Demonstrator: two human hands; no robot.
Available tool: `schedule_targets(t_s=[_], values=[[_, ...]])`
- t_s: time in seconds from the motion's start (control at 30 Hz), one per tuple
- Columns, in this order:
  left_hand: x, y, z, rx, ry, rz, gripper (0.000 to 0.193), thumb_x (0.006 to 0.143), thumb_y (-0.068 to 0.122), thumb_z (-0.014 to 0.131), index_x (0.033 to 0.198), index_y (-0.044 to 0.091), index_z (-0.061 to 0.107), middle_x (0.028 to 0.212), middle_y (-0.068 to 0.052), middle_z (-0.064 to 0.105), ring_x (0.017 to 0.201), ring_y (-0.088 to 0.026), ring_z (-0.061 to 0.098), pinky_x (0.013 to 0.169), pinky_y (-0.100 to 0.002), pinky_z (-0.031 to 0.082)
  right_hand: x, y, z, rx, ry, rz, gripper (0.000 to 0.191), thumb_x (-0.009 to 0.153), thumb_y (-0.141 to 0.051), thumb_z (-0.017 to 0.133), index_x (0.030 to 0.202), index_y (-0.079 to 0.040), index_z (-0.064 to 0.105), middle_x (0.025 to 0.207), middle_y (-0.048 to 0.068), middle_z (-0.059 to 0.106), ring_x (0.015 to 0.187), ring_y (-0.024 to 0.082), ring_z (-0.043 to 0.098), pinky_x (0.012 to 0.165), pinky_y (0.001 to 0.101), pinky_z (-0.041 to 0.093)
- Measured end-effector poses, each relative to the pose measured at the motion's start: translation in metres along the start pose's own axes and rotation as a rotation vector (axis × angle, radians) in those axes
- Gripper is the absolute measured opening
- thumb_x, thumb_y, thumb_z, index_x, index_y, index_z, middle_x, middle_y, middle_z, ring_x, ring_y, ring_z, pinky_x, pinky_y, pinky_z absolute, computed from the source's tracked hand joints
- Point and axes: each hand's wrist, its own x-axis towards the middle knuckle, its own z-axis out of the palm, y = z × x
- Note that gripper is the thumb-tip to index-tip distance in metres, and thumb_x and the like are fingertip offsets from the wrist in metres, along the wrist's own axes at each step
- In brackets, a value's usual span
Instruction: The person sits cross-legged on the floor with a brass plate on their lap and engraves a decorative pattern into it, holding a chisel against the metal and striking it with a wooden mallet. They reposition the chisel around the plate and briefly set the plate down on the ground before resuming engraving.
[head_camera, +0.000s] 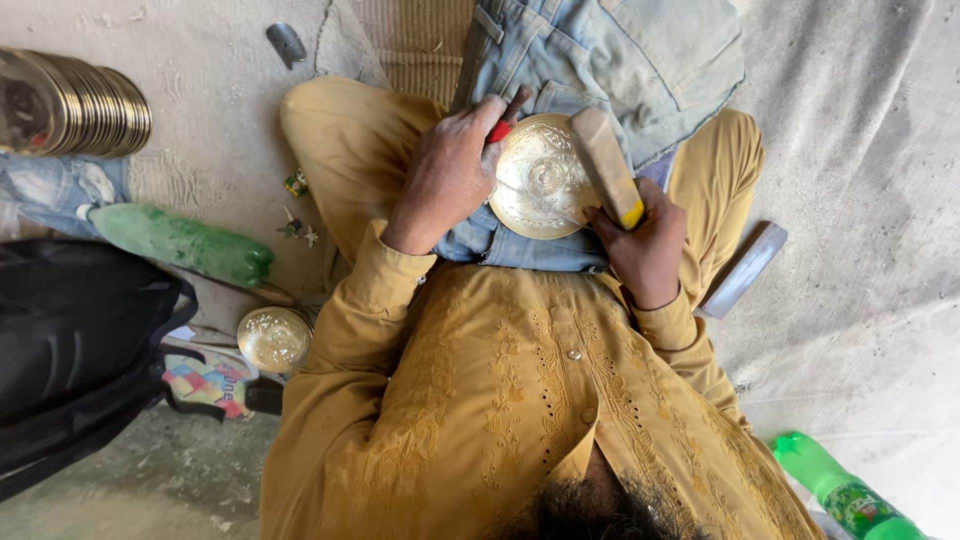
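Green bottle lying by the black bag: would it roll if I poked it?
Probably: the green bottle lies on its side and is round, so a sideways poke would likely roll it. The black bag beside it might soon stop it. It looks like thin plastic, so likely light, though how full it is cannot be told.

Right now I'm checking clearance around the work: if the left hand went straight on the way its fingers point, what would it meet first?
Probably the engraved brass plate: the left hand grips a red-handled tool at its rim.
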Motion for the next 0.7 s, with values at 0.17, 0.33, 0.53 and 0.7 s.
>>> schedule_targets(t_s=[0.17, 0.33, 0.53, 0.7], values=[[-0.002, -0.003, -0.002, 0.159, 0.010, 0.101, 0.021, 0.091, 0.000, 0.065, 0.111, 0.001, 0.057, 0.096, -0.022, 0.068, 0.095, -0.042, 0.066, 0.082, -0.053, 0.050, 0.020, 0.002, -0.001, -0.068, 0.087, -0.106, 0.022, 0.087, -0.001, 0.085, 0.101, 0.001, 0.067, 0.087, 0.006, 0.066, 0.077, 0.016, 0.060, 0.074, 0.0312, 0.052], [-0.015, 0.000, -0.016, 0.127, 0.018, 0.045, 0.016, 0.094, 0.005, 0.067, 0.105, 0.000, 0.056, 0.095, -0.022, 0.068, 0.093, -0.044, 0.065, 0.077, -0.054, 0.049, 0.042, -0.003, -0.009, 0.142, 0.310, -0.310, 0.022, 0.095, 0.001, 0.083, 0.109, 0.001, 0.066, 0.102, 0.008, 0.074, 0.090, 0.016, 0.069, 0.086, 0.0317, 0.057], [-0.005, -0.004, -0.009, 0.027, 0.158, 0.169, 0.015, 0.096, 0.004, 0.066, 0.105, 0.000, 0.055, 0.099, -0.023, 0.067, 0.094, -0.045, 0.064, 0.076, -0.052, 0.050, 0.024, -0.001, -0.006, -0.060, 0.173, -0.174, 0.029, 0.086, -0.004, 0.087, 0.108, 0.001, 0.069, 0.097, 0.006, 0.073, 0.084, 0.013, 0.066, 0.077, 0.0305, 0.056], [0.000, -0.010, 0.004, 0.054, 0.191, 0.230, 0.016, 0.092, 0.000, 0.061, 0.107, 0.000, 0.057, 0.097, -0.022, 0.067, 0.094, -0.044, 0.064, 0.077, -0.053, 0.049, 0.020, 0.005, -0.005, -0.096, 0.108, -0.165, 0.027, 0.084, -0.003, 0.087, 0.104, 0.000, 0.069, 0.093, 0.007, 0.071, 0.083, 0.014, 0.064, 0.077, 0.0306, 0.053]])
